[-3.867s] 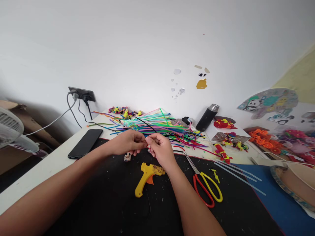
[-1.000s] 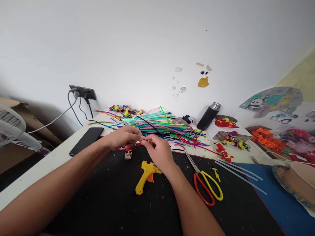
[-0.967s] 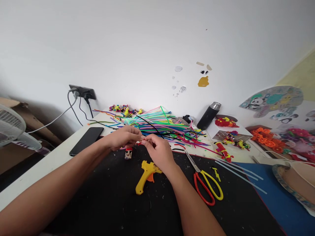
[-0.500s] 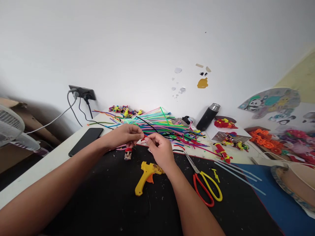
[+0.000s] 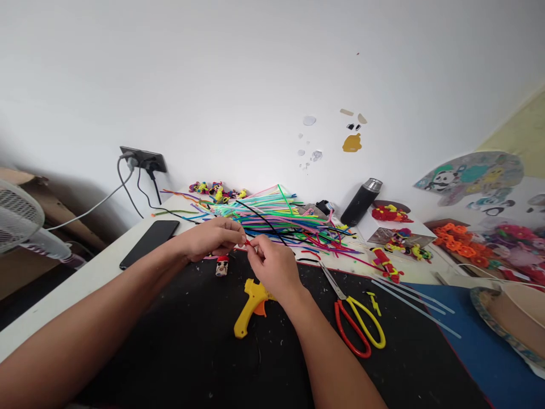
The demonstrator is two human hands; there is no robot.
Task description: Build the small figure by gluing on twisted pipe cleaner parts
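Over the far part of the black mat, my left hand [image 5: 217, 236] and my right hand [image 5: 275, 264] meet fingertip to fingertip. Both pinch a small red piece of pipe cleaner [image 5: 247, 243], mostly hidden by the fingers. Below my left hand stands a little figure head [image 5: 222, 266] with a red top and a dark moustache. A yellow glue gun [image 5: 244, 318] lies under my right hand, its front end covered by the wrist. To the right are scissors [image 5: 347, 307] with one red and one yellow handle, blades pointing away.
Behind my hands spreads a pile of coloured pipe cleaners [image 5: 266, 207]. A phone [image 5: 149, 243] lies left, and a black thermos [image 5: 361, 203] leans at the wall. Glue sticks [image 5: 417, 304] and finished red-yellow figures [image 5: 385, 266] lie right. A fan [image 5: 19, 216] stands far left.
My right hand has turned slightly, its back now more toward me, and covers more of the glue gun. The fingertips stay together on the red piece.
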